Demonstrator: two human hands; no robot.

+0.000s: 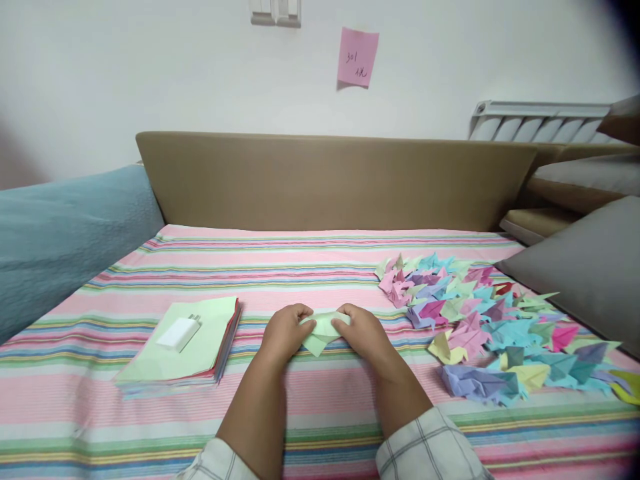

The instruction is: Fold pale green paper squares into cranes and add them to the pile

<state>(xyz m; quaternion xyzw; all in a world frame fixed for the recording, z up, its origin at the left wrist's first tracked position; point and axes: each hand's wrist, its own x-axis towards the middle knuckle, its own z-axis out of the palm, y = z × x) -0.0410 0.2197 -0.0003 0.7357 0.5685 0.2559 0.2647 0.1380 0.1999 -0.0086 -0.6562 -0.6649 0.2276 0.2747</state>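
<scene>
A small piece of pale green paper (320,342), partly folded with a point facing me, is held between both hands just above the striped cloth. My left hand (289,333) pinches its left side, thumb on top and fingers behind. The right side is gripped the same way by my right hand (364,331). Fingertips behind the paper are hidden. Off to the right lie several folded paper cranes (470,327) in many colours. A stack of coloured paper sheets (210,333), light green on top, is to the left of my left hand.
On the paper stack rests a white plug adapter (179,333). The striped cloth (300,267) covers the surface up to a brown backrest (330,180). Grey cushions (585,260) stand at the right, a blue cushion-like shape (75,233) at the left. A pink note (357,58) hangs on the wall.
</scene>
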